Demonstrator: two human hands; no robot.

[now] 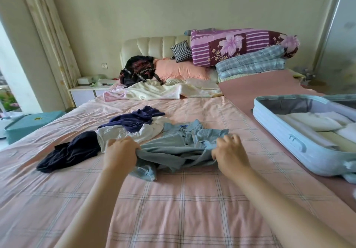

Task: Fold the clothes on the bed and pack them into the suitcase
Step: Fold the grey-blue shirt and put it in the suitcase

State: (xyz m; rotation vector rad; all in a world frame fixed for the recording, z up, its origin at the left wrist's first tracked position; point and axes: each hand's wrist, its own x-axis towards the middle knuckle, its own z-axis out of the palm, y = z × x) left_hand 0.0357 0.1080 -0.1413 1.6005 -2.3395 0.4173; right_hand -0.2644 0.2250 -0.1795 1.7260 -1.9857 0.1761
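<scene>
Gripping the crumpled blue shirt [173, 147] by its near edge, the left hand [121, 155] and the right hand [229, 151] are apart, and each one has its fingers curled tight on a bunch of cloth. The shirt lies in the middle of the pink checked bed [173, 219], buttons up and collar pointing away, all in a heap. To do this step well, I think both hands should pull away from each other and give a little shake, so the shirt goes flat before any fold. Then the sleeves can go in and the bottom can go up to the collar, making a shape small enough to pack. Just past the left hand wait a black piece of clothing [71, 151], a white top [123, 132] and a dark blue top [134, 118], touching each other in a messy row. On the right, a bit farther, the light blue suitcase [273, 124] lies open on the bed. Inside it are pale folded clothes [312, 122], white and cream, side by side, and some grey lining shows at the far end, so I think there is room for more. On the left a teal box [28, 124] sits with its lid on, so what is in it cannot be seen. Far back by the headboard rests a black bag [138, 70]; its inside is hidden too.
</scene>
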